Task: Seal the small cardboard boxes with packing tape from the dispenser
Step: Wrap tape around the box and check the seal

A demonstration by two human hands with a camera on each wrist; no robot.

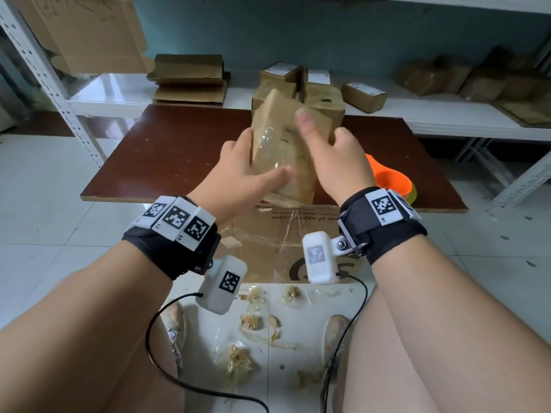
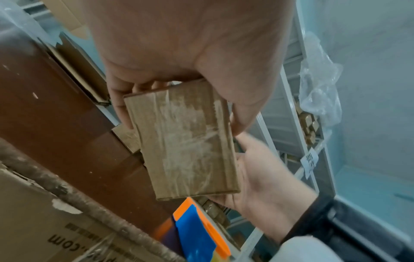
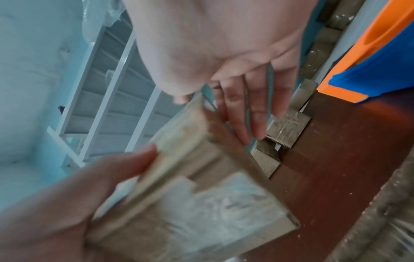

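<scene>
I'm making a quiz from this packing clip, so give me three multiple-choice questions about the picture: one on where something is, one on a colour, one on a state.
1. Where is the tape dispenser?
A. on the brown board, behind the right hand
B. on the white shelf
C. in the left hand

2. What colours is the dispenser body?
A. green and white
B. orange and blue
C. black

3. How is the small cardboard box held?
A. lying on the floor
B. by one hand only
C. lifted between both hands

Answers:
1. A, the head view shows it on the brown board past the right hand.
2. B, both wrist views show orange and blue.
3. C, the left hand and the right hand grip it above the board.
</scene>
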